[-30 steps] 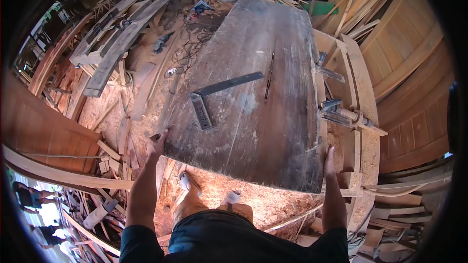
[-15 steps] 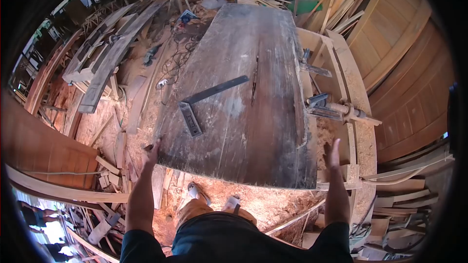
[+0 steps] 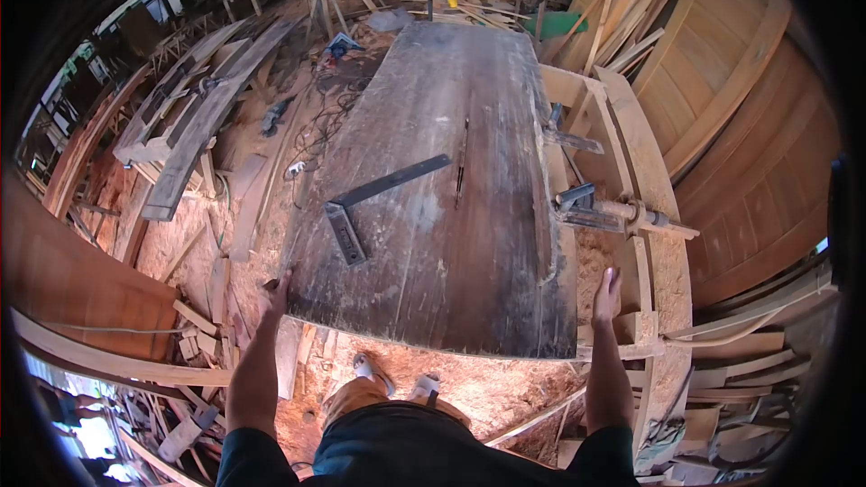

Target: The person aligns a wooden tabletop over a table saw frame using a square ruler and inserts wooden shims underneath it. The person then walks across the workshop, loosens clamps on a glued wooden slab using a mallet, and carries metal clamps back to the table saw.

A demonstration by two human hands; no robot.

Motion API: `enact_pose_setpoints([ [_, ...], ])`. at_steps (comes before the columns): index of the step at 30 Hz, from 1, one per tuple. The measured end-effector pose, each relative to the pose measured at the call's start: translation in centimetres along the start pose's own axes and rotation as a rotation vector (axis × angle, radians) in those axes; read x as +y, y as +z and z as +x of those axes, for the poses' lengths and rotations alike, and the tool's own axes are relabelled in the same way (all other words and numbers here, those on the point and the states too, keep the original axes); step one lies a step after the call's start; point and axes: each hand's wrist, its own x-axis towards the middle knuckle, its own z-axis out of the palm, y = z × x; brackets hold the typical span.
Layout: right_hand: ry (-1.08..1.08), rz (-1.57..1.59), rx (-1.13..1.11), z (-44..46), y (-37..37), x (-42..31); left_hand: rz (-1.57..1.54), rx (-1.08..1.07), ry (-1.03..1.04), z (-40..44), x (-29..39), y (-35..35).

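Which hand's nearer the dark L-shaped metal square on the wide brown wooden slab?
Left. The left hand is by the left edge of the slab, close to the square; the right hand is beyond the slab's right edge, across from it.

No readable text, brands, numbers or signs. On the handle (image 3: pixel 345 234) of a carpenter's square (image 3: pixel 391 182) lying on the dark wooden slab (image 3: pixel 487 261), faint marks only, too small to make out as lettering or figures.
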Motion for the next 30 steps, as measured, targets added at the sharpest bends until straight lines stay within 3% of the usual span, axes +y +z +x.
enact_pose_setpoints([
  [2,-0.134,-0.088,0.177,-2.3,0.0,-5.3,-0.014,-0.036,-0.017,0.8,-1.2,0.6],
  [4,-0.213,0.003,0.057,-6.6,1.8,-12.5,0.072,-0.146,-0.101,-0.3,1.0,-0.7],
  [7,-0.387,0.015,-0.175,-13.0,9.7,-17.3,0.321,0.001,0.163,-5.9,11.4,-2.9],
  [9,-0.536,-0.133,-0.413,-17.3,15.9,-20.5,0.362,0.254,0.42,-5.6,11.0,1.3],
  [11,-0.313,-0.267,-0.755,-21.3,21.3,-25.5,0.279,0.054,0.434,-5.5,14.2,2.8],
  [13,-0.693,-0.309,-0.712,-23.5,28.2,-24.0,0.103,0.018,0.442,-4.7,15.5,4.9],
  [16,-0.731,-0.564,-0.788,-26.6,33.8,-25.7,0.02,-0.053,0.415,-3.5,15.5,6.0],
  [18,-0.494,-0.605,-0.834,-26.0,36.1,-25.8,-0.031,-0.076,0.418,-3.6,15.7,5.3],
  [20,-0.328,-0.687,-0.92,-25.5,37.7,-26.6,-0.067,-0.178,0.524,-3.7,16.0,3.6],
  [23,-0.585,-0.848,-0.711,-24.5,38.2,-26.3,-0.205,-0.24,0.59,-3.4,15.9,2.6],
  [25,-0.375,-0.832,-0.8,-22.0,37.0,-29.1,-0.133,-0.263,0.612,-2.9,15.8,2.7],
  [27,-0.399,-0.847,-0.773,-20.6,34.8,-33.3,-0.045,-0.291,0.694,-2.9,16.0,2.6],
  [30,-0.473,-0.408,-0.611,-16.7,31.0,-37.5,0.047,-0.354,0.626,-2.9,16.9,3.1],
])
